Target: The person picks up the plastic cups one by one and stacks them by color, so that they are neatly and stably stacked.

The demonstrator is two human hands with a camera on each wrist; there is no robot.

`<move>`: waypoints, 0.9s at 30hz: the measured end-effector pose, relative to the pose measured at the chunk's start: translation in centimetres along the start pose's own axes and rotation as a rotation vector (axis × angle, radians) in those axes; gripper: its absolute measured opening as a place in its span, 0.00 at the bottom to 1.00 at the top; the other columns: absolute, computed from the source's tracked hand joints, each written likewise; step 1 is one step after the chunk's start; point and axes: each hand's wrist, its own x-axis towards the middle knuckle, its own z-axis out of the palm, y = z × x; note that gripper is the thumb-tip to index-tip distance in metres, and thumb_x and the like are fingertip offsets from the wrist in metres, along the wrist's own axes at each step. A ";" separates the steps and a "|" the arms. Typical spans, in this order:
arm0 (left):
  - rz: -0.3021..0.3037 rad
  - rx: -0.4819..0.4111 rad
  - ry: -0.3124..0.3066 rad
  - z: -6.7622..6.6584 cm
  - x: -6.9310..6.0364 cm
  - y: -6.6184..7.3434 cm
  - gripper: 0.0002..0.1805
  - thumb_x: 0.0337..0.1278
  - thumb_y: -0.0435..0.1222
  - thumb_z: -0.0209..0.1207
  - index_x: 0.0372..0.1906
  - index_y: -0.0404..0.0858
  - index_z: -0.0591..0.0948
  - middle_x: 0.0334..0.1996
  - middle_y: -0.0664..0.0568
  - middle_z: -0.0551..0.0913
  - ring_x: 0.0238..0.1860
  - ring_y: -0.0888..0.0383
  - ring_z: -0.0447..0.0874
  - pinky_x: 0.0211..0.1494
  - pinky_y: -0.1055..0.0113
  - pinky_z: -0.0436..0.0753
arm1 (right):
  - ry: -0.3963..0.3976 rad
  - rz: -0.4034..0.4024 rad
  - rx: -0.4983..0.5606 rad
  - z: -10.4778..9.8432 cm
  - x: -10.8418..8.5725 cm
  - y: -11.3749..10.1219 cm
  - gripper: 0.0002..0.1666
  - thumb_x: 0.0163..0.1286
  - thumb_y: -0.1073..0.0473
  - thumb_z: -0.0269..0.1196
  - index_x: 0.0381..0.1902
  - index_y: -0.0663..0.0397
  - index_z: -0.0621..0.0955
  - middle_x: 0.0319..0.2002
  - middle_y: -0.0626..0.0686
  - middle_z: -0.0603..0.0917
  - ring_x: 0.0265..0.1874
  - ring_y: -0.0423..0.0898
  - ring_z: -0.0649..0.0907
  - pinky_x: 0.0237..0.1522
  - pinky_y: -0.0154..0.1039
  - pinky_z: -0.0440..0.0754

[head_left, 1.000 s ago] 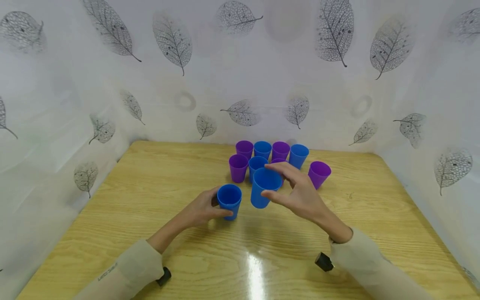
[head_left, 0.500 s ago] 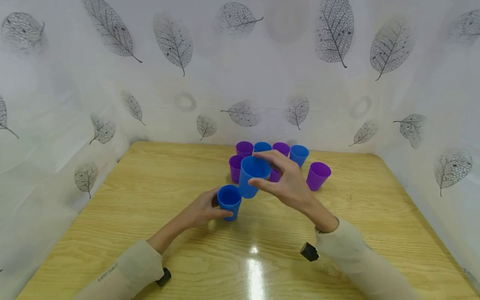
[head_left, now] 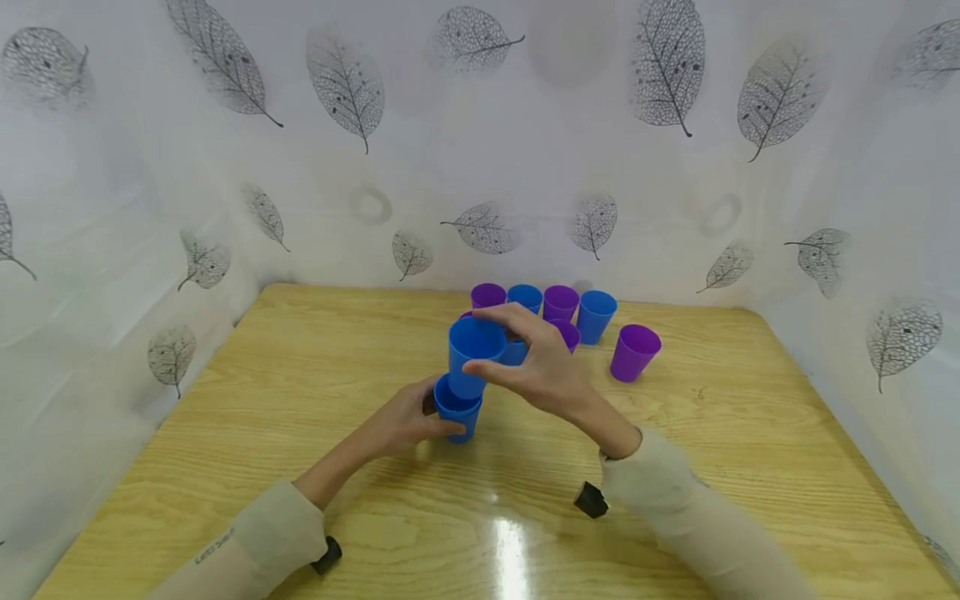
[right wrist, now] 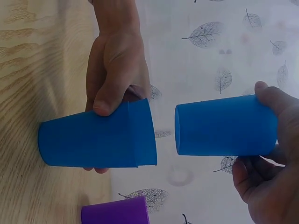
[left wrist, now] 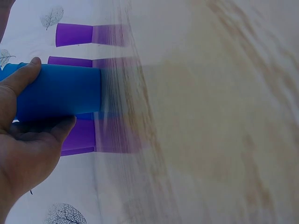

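Wooden table (head_left: 300, 350) — blue cup (right wrist: 224, 128), gripped by right hand (head_left: 540, 367), now brought above blue stack (right wrist: 88, 140) held by left hand (head_left: 405, 418) — roughly aligned.

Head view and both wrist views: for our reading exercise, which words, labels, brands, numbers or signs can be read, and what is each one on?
None can be read for certain.
Left sleeve: one short line of lettering, too small and blurred to read.
Upper blue cup, lower nested blue cups: no text visible.
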 end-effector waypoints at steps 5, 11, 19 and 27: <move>-0.013 0.012 0.007 0.0 0.0 0.0 0.38 0.67 0.35 0.68 0.76 0.30 0.64 0.67 0.36 0.75 0.67 0.38 0.75 0.70 0.43 0.75 | -0.019 -0.028 0.022 0.7 0.1 0.4 0.41 0.66 0.38 0.72 0.67 0.59 0.78 0.60 0.53 0.82 0.54 0.48 0.82 0.50 0.43 0.86; -0.008 -0.003 0.007 0.1 0.0 0.1 0.40 0.67 0.34 0.68 0.77 0.31 0.62 0.68 0.35 0.74 0.68 0.38 0.74 0.71 0.42 0.74 | -0.021 -0.039 -0.003 1.4 0.0 0.6 0.38 0.64 0.47 0.76 0.64 0.64 0.79 0.57 0.55 0.83 0.47 0.47 0.81 0.44 0.40 0.84; 0.016 0.005 0.010 0.2 0.0 0.0 0.37 0.66 0.34 0.68 0.74 0.29 0.66 0.67 0.36 0.76 0.67 0.39 0.75 0.70 0.45 0.76 | -0.064 -0.046 -0.048 1.9 -0.9 1.5 0.37 0.56 0.61 0.81 0.63 0.61 0.80 0.56 0.54 0.83 0.46 0.46 0.79 0.45 0.41 0.82; 0.021 0.015 0.018 0.1 0.0 -0.1 0.35 0.65 0.33 0.69 0.72 0.28 0.68 0.64 0.36 0.78 0.65 0.40 0.78 0.68 0.45 0.77 | -0.064 -0.026 -0.061 1.9 -1.7 2.3 0.30 0.60 0.62 0.78 0.60 0.62 0.82 0.50 0.54 0.84 0.44 0.47 0.80 0.46 0.45 0.84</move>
